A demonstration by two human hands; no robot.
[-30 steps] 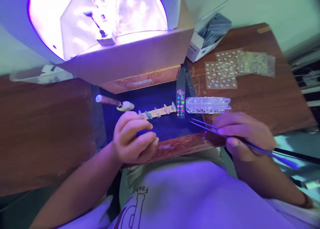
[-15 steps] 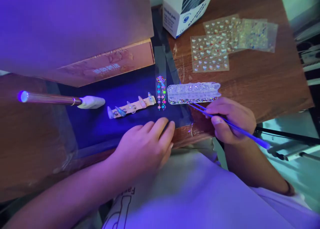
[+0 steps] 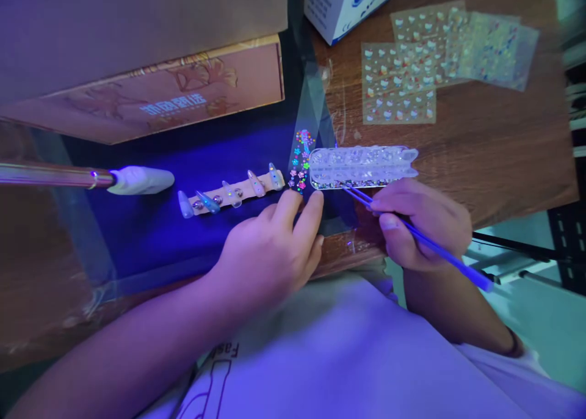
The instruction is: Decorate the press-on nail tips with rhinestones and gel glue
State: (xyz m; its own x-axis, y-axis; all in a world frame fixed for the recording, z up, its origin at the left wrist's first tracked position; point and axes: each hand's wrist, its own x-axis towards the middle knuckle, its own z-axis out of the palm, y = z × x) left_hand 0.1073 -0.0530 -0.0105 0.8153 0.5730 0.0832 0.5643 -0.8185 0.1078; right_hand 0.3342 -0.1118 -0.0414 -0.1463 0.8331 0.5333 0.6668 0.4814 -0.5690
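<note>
My right hand [image 3: 423,223] is closed on purple-lit tweezers [image 3: 439,257]. Their tips meet the near edge of a clear compartment case [image 3: 361,165] filled with tiny rhinestones. My left hand [image 3: 272,248] lies palm down with its fingers stretched forward, fingertips at the near left corner of the case and at the clear strip of colourful flower decorations [image 3: 300,162]; whether they press on either, I cannot tell. To the left, several decorated false nails [image 3: 229,193] sit in a row on a beige strip [image 3: 247,190] with metal balls.
A pink box [image 3: 183,95] stands at the back left. In front of it is a brush-like handle with a white end [image 3: 141,181]. A white alcohol-pad box [image 3: 341,10] stands at the back. Clear sticker sheets [image 3: 398,104] overlap on the wooden table [image 3: 513,162]. A dark mat [image 3: 151,242] lies beneath the nails.
My left hand has moved forward to the flower strip and the case corner. The flower strip now slants. My right hand keeps the tweezers at the case. The whole view has shifted slightly.
</note>
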